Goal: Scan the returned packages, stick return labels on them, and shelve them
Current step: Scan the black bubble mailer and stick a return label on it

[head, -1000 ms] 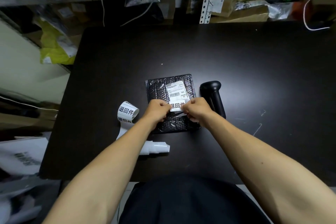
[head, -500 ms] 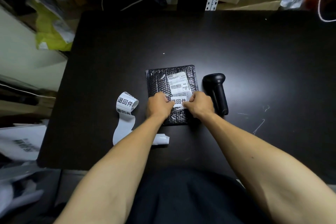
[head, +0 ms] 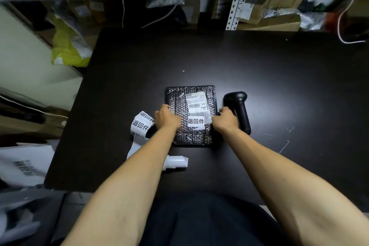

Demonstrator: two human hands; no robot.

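The white return label (head: 196, 122), a moment ago pinched between both hands, now lies stuck on the flat black bubble-wrap package (head: 191, 115), just below its shipping label. The left hand (head: 167, 118) and right hand (head: 225, 119) have parted to the package's side edges, fingers curled there; whether they grip it I cannot tell. Labelling looks done, so shelving likely comes next; the black handheld scanner (head: 238, 110) lies just right of the package.

Bare table (head: 259, 70) beyond package (head: 179, 102); scanner (head: 239, 108) rightward.

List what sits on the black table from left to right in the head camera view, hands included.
Roll of return labels → left hand → return label on the bubble mailer → right hand → barcode scanner.
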